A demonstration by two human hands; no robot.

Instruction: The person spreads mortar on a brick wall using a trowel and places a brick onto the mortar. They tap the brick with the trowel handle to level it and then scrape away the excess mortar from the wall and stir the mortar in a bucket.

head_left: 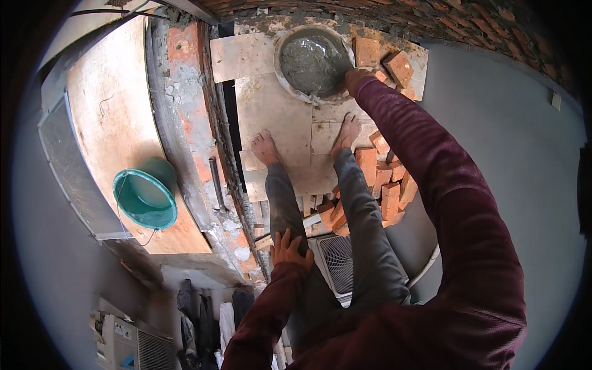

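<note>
A round tub of wet grey mortar (314, 63) stands on the boards at the far middle, its rim crusted. At the tub's right rim is my right hand (356, 80), its fingers curled. What they hold is hidden behind the hand. My left hand (288, 250) rests on my left leg near the knee, fingers spread and holding nothing. Beside the right hand lie several orange bricks (399, 68), some smeared with mortar. My bare feet are on the boards just nearer than the tub.
A brick wall top (190, 98) runs along the left, with a hammer-like tool (217, 184) on it. Left of it, a green bucket (148, 192) stands on a plywood sheet (111, 92). Loose bricks (390, 200) pile up by my right leg, above an outdoor fan unit (336, 262).
</note>
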